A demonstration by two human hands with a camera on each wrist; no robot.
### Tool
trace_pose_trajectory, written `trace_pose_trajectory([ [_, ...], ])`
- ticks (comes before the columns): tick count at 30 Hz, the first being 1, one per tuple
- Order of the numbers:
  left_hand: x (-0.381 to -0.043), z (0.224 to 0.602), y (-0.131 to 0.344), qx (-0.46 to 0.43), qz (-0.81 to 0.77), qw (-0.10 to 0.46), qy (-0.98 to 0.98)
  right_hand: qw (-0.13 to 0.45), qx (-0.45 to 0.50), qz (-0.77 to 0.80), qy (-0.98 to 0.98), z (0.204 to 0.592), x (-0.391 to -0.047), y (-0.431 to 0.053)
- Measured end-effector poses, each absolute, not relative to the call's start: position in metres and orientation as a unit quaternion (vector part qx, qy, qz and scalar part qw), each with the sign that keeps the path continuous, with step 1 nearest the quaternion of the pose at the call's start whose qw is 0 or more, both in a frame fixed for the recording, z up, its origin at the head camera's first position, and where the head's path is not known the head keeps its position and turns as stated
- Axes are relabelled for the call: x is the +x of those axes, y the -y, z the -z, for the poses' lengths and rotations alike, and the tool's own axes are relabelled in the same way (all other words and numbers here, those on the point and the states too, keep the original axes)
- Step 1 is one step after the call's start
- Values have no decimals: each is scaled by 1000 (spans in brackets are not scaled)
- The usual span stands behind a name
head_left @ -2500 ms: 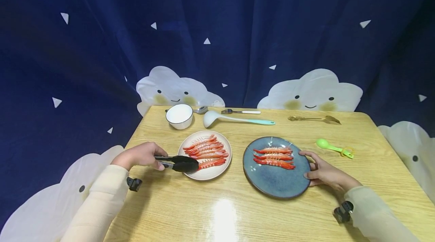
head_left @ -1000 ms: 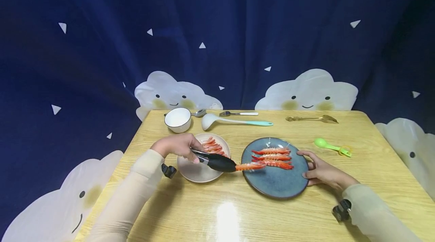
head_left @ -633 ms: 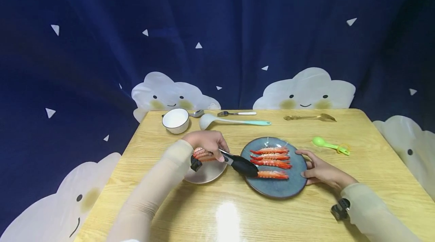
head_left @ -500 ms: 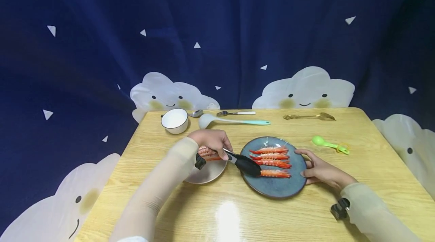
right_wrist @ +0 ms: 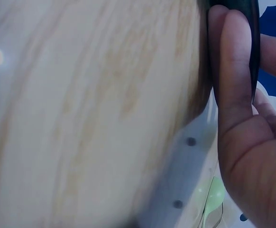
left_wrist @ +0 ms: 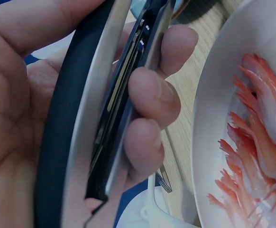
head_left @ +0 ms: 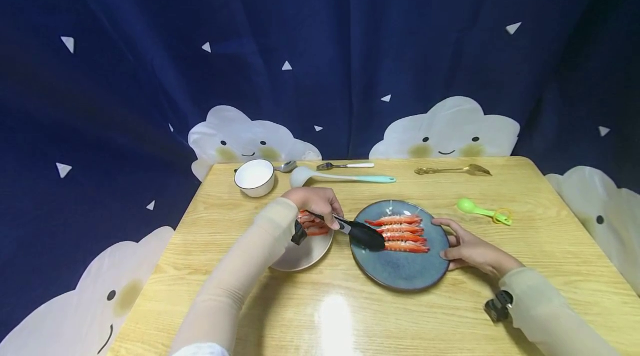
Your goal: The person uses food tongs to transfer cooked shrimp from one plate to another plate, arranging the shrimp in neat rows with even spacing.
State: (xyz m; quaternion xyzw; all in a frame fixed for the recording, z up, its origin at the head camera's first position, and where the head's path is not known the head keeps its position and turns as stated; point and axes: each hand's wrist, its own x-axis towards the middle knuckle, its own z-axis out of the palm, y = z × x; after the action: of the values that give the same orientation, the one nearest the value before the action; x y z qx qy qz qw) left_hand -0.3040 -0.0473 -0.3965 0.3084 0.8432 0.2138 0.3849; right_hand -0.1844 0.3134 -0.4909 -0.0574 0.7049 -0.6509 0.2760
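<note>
Shrimp point(head_left: 406, 246) in tongs point(head_left: 367, 236) now nearer others point(head_left: 401, 229); left fingers point(left_wrist: 152, 95) grip tongs, right fingers point(head_left: 448, 224) pinch blue plate point(head_left: 400, 274).

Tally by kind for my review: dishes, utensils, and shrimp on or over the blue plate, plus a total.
Dishes: 3 (blue plate, pale plate, bowl)
Utensils: 6 (tongs, ladle, fork, silver spoon, gold utensil, green spoon)
Shrimp on or over the blue plate: 4
Total: 13
</note>
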Motion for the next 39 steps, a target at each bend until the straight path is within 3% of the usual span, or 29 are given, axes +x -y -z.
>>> trace_pose_trajectory([
  [19, -298, 379, 77, 332, -218, 328, -857, 280, -48, 644, -711, 489, -186, -308],
  [30, -287, 361, 159, 295, -240, 275, -883, 282, -41, 640, -713, 486, -186, -307],
  [39, -254, 367, 223, 289, -204, 181, -918, 288, -46, 650, -702, 490, -186, -312],
])
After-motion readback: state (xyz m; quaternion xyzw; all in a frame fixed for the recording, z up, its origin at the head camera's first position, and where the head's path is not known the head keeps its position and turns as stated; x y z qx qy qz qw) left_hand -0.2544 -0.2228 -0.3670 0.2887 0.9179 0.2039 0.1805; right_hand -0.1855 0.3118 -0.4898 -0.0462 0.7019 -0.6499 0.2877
